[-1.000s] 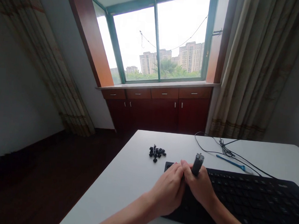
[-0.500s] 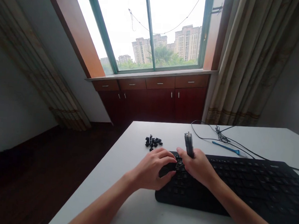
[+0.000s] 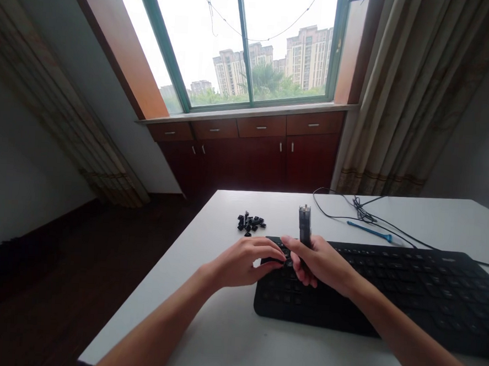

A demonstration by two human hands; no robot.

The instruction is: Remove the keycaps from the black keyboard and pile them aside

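Note:
A black keyboard (image 3: pixel 407 292) lies on the white table, with bare key positions at its left end. My right hand (image 3: pixel 326 263) is closed around the dark handle of a keycap puller (image 3: pixel 304 226), held upright above the keyboard. Beside it, my left hand (image 3: pixel 242 260) has thumb and fingertips pinched at the puller's lower end, on what looks like a small black keycap (image 3: pixel 283 259). The fingers partly hide this spot. Past my left hand, several loose black keycaps (image 3: pixel 251 222) form a small pile.
Behind the keyboard lie a blue brush-like tool (image 3: pixel 368 231) and a bundled black cable (image 3: pixel 362 212). The white table (image 3: pixel 227 336) ends in a slanting left edge. Farther off stand red-brown cabinets (image 3: pixel 246 161) under a window.
The puller has come up and slightly left with my right hand, whose lower fingers now show. My left thumb and fingers have closed together near its lower end. The view has tilted slightly.

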